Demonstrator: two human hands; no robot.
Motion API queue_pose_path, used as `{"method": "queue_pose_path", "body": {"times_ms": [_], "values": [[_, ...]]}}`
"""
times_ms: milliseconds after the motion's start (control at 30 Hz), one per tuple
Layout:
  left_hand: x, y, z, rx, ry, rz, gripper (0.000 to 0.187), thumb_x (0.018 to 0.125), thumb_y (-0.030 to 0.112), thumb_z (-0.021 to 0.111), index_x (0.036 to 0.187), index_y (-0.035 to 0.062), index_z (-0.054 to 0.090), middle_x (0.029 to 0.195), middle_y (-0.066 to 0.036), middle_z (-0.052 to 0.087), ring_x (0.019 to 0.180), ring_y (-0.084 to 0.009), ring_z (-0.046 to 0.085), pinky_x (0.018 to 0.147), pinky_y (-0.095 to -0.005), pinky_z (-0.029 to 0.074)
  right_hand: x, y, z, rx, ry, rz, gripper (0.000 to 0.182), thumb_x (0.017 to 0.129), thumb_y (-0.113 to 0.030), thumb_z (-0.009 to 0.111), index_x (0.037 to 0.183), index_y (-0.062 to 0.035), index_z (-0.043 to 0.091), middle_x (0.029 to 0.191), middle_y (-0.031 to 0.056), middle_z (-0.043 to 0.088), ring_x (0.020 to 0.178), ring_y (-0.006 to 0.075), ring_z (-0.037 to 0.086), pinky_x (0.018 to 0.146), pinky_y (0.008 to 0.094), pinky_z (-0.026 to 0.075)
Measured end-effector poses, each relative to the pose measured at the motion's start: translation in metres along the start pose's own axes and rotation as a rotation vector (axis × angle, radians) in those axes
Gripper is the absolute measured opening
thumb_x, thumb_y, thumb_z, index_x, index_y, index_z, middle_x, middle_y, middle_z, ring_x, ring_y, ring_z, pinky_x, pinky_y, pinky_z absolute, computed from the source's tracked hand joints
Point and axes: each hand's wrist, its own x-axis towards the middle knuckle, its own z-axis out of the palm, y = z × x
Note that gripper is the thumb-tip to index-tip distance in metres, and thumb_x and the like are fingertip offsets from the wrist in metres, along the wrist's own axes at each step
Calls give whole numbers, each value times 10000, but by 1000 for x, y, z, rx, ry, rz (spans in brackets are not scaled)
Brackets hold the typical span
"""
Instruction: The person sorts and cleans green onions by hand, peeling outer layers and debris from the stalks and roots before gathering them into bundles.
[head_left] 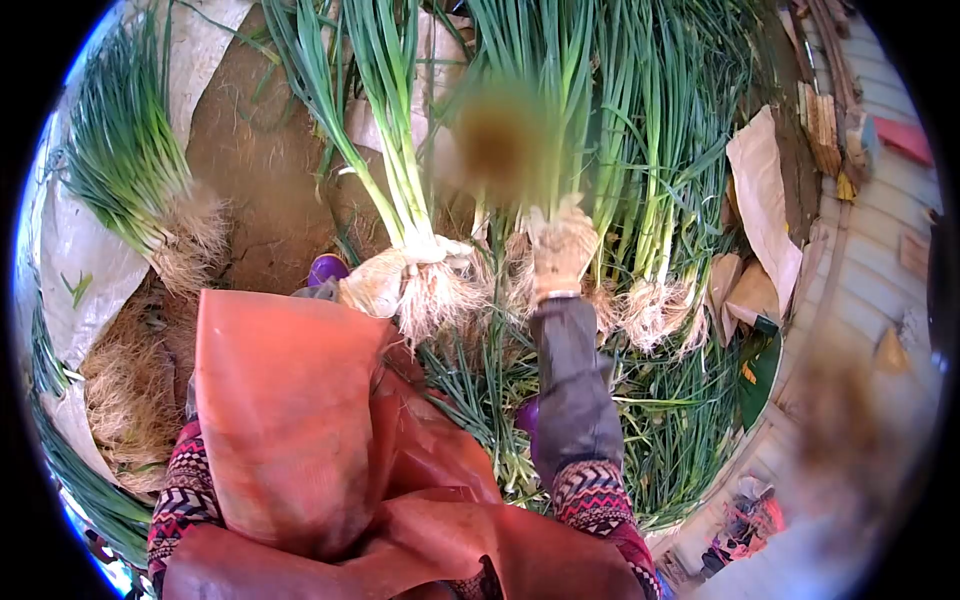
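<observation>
orange glossy cloth [290, 420] lies across my lap. loose green leaves [670, 430] lie heaped to its right. just past the cloth, my gloved left hand [375, 283] has its fingers closed around a green onion bunch [405, 185] just above the pale roots [435, 300], leaves pointing away from me. my gloved right hand [562, 250] reaches onto neighbouring onion stalks [655, 200]; i cannot tell whether its fingers grip any. another bundle [125, 145] lies off to the left, partly on a pale sheet [85, 260].

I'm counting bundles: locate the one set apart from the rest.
In the head view, the separate bundle lies at upper left, partly over the pale sheet, above the brown roots.
</observation>
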Motion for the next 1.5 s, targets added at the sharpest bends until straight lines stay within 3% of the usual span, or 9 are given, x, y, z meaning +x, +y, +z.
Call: {"method": "queue_pose_path", "body": {"times_ms": [67, 233, 367, 533, 900, 1067, 1267, 1400, 1500], "values": [[5, -7, 8, 87, 5, 66, 318, 885, 84, 557, 1175, -47, 570, 1161, -183, 611, 1110, -277, 588, 988, -412, 469, 9, 4, -9, 332, -156, -121, 246, 885, -247, 560, 884, -16, 645, 777, 177, 559, 739, 364, 568, 653, 452, 462], [-4, -19, 36, -35, 46, -103, 306, 884, 98, 580, 1172, -5, 577, 1015, -130, 643, 938, -212, 640, 869, -373, 527, -6, -61, -95, 1881, -677, 662, 208, 906, -272, 591, 959, -87, 668, 928, 22, 591, 734, 99, 499, 622, 254, 425], [-4, -23, 25, 74, 105, -72, 263, 842, 88, 650, 1093, 14, 619, 1012, -96, 656, 925, -186, 636, 844, -324, 512, 9, -76, -69, 344, -222, 103, 706, 769, -364, 747, 1310, 4, 481, 984, 101, 582, 875, 201, 553, 711, 355, 476], [3, -21, 29, 229, 127, -72, 316, 814, 56, 689, 1119, 17, 615, 1035, -68, 651, 942, -160, 624, 847, -303, 496, 23, -74, -31, 223, -112, -233, 379, 808, -305, 658, 1068, -37, 598, 898, 120, 608, 790, 235, 595, 696, 387, 502], [3, -25, 22, 280, 104, -69, 352, 822, 10, 674, 1166, 21, 603, 1071, -53, 657, 989, -131, 615, 900, -302, 478, 22, -49, -80, 779, -423, -247, 148, 937, -120, 524, 936, -11, 623, 778, 54, 628, 651, 167, 632, 537, 298, 529], [6, -20, 20, 220, 54, 70, 279, 861, 81, 648, 1133, 23, 620, 1001, -60, 650, 877, -122, 620, 765, -258, 499, -43, -8, -187, 1845, -463, 606, 238, 940, -129, 532, 1086, 21, 644, 696, 114, 664, 585, 169, 645, 557, 267, 535], [-20, 4, 30, 42, 22, 55, 423, 887, 113, 584, 1290, 10, 504, 1112, -134, 620, 827, -155, 624, 760, -270, 521, -236, 76, -80, -37, -1056, -713, 160, 848, -26, 577, 953, -123, 651, 878, 60, 620, 810, 184, 627, 712, 288, 526], [-31, 7, 25, -165, 79, 6, 433, 870, 83, 568, 1288, -3, 496, 1154, -151, 612, 868, -160, 627, 803, -299, 538, -90, 5, -56, 112, -83, -151, 270, 893, -403, 600, 964, -144, 593, 871, 11, 534, 686, 162, 504, 537, 279, 444], [-31, 11, 17, -129, 39, 3, 416, 869, 73, 569, 1274, 0, 508, 1120, -140, 621, 865, -159, 629, 795, -308, 543, -17, -12, -21, -76, -198, -104, 350, 874, -446, 602, 982, -114, 632, 814, 38, 567, 649, 218, 530, 572, 371, 458]]}}
